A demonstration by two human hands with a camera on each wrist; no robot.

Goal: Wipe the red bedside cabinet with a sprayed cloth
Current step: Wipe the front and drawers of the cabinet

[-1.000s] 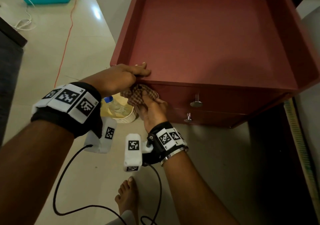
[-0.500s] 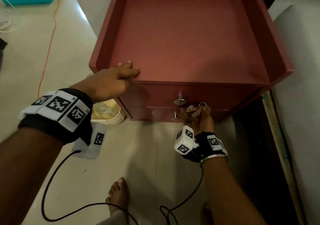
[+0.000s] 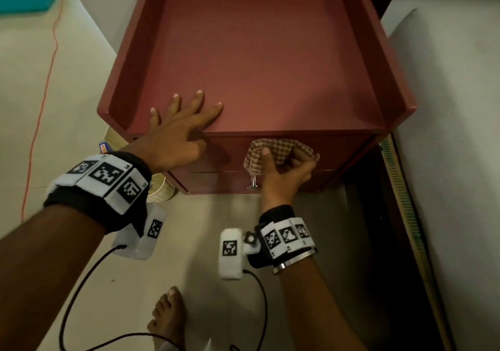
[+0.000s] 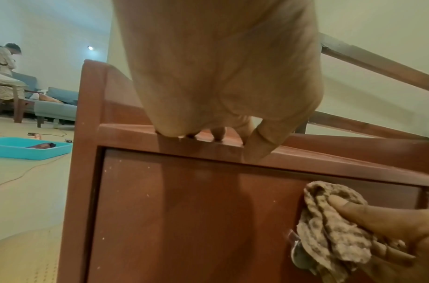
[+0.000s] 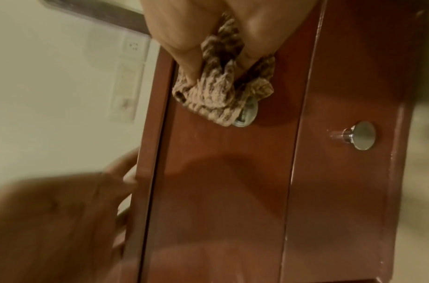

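Fingers of the right hand [image 3: 284, 173] clamp the checked cloth [image 3: 278, 153] against the red bedside cabinet's [image 3: 257, 61] upper drawer front, frame centre, over its knob [image 5: 247, 114]; left hand [image 3: 178, 128] lies splayed on the top. Wiping appears underway; how much remains cannot be told. Lower knob [image 5: 362, 135] and wall at right crowd the stroke.

Each bare forearm wears a black wristband [image 3: 97, 204] with white square-coded tags, a white tagged camera box [image 3: 230, 253] on a black cable beneath, the right one a metal bangle [image 3: 295, 260].
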